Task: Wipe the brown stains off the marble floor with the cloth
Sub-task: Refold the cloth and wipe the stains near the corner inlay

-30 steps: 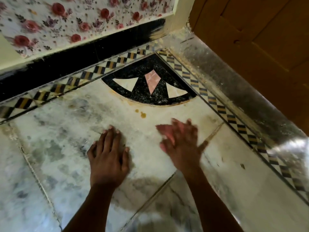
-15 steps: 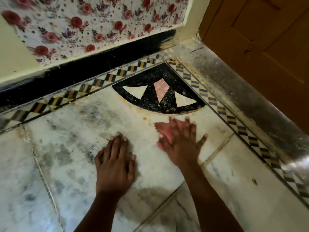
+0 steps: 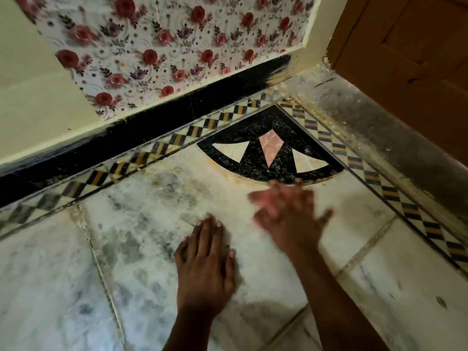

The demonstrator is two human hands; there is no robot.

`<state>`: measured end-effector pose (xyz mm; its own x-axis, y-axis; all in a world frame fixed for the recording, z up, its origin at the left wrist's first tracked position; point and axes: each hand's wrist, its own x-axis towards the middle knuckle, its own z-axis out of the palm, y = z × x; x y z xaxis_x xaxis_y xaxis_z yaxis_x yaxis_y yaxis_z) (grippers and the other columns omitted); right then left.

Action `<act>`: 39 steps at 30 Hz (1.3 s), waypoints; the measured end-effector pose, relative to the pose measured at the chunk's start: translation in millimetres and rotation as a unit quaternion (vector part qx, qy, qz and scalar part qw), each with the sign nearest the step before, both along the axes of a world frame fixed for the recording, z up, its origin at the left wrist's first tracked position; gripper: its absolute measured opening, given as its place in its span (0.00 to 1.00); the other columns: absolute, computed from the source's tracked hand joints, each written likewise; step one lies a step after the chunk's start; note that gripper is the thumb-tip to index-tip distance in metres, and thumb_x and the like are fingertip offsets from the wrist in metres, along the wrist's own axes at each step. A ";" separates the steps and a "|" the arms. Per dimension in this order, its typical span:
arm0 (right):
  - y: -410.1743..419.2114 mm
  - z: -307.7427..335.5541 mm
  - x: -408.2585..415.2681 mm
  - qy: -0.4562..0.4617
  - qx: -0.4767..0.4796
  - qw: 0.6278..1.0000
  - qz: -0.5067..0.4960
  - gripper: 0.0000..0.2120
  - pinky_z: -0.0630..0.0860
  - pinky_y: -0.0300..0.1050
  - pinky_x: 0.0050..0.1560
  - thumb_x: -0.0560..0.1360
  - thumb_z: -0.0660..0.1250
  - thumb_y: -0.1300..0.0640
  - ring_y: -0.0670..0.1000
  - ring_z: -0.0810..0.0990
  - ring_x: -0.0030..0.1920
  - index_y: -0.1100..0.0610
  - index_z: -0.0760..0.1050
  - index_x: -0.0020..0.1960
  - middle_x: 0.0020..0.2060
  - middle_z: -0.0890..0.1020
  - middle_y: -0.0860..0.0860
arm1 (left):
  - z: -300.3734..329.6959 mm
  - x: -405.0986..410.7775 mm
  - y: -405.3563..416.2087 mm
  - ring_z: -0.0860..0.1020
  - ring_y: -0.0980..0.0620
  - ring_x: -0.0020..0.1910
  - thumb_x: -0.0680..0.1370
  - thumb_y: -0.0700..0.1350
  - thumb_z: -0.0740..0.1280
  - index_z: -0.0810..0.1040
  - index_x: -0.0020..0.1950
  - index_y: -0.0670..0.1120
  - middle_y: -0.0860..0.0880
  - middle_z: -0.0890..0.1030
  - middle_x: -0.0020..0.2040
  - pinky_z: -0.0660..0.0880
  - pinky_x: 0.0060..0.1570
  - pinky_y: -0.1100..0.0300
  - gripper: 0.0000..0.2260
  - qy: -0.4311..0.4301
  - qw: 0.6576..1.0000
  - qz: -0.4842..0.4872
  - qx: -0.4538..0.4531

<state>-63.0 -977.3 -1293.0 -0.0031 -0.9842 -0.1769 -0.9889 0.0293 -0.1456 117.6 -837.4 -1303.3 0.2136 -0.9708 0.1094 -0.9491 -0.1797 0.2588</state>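
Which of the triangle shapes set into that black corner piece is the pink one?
The middle one, a narrow pink kite pointing down toward the right hand. The wedges on its left and right are cream-white.

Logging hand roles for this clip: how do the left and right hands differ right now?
The left hand shows sharp, flat on the marble floor, nothing under it; the right hand is motion-blurred, pressing a pink cloth. The left sits nearer the camera; the right reaches the black inlay. Both have straight fingers.
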 end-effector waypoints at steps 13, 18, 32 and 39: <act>-15.9 4.9 28.1 0.012 0.018 0.994 0.110 0.39 0.30 0.79 0.72 0.76 0.44 0.19 0.60 0.31 0.84 0.29 0.34 0.81 0.84 0.31 0.46 | -1.1 0.6 0.5 0.65 0.45 0.82 0.83 0.58 0.56 0.70 0.82 0.48 0.47 0.62 0.86 0.63 0.74 0.42 0.28 0.009 1.000 0.000 0.001; -63.6 8.1 -14.4 -0.032 0.046 0.984 -0.167 0.42 0.31 0.82 0.72 0.75 0.43 0.19 0.68 0.37 0.84 0.34 0.36 0.83 0.86 0.36 0.54 | -1.2 0.6 0.1 0.63 0.46 0.83 0.83 0.58 0.57 0.67 0.83 0.49 0.48 0.59 0.87 0.63 0.74 0.43 0.29 0.016 1.000 -0.002 0.011; -30.3 10.4 -14.5 -0.024 0.039 0.999 0.006 0.39 0.34 0.78 0.73 0.77 0.44 0.21 0.64 0.35 0.84 0.30 0.36 0.82 0.86 0.36 0.49 | 7.4 0.5 -0.5 0.64 0.47 0.82 0.82 0.57 0.58 0.70 0.82 0.48 0.47 0.63 0.85 0.64 0.72 0.42 0.29 0.022 1.000 0.004 0.014; -168.6 19.4 -16.7 -0.072 0.095 0.973 -0.200 0.45 0.34 0.78 0.77 0.78 0.45 0.23 0.72 0.34 0.82 0.47 0.39 0.87 0.86 0.36 0.56 | -2.7 2.1 -0.7 0.64 0.48 0.83 0.82 0.58 0.57 0.70 0.82 0.49 0.48 0.64 0.85 0.63 0.73 0.43 0.29 0.020 1.000 -0.003 -0.001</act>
